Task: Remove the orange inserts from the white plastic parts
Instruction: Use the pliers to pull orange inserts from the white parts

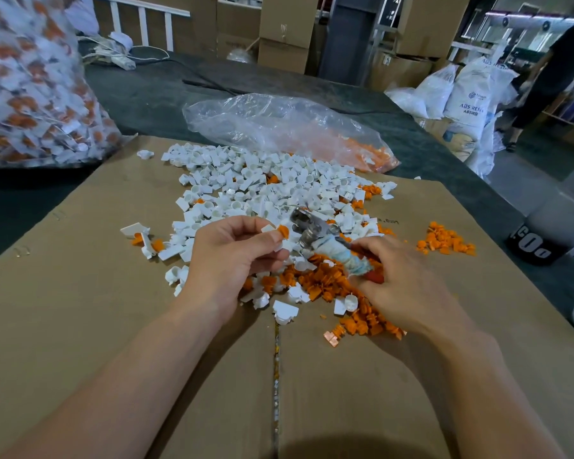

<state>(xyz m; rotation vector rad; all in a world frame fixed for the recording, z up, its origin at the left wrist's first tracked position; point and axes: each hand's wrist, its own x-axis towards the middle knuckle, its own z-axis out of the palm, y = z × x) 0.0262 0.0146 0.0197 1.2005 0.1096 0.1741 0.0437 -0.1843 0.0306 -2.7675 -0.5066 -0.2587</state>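
The white sack [474, 84] reads "ABS RESI".

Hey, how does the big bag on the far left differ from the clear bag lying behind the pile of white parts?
The left bag is stuffed and bulging; the clear bag lies slack and mostly flat. The left bag holds white parts with orange mixed throughout; the clear bag shows mainly loose orange pieces gathered at its right end. Both are see-through plastic and sit beyond the cardboard.
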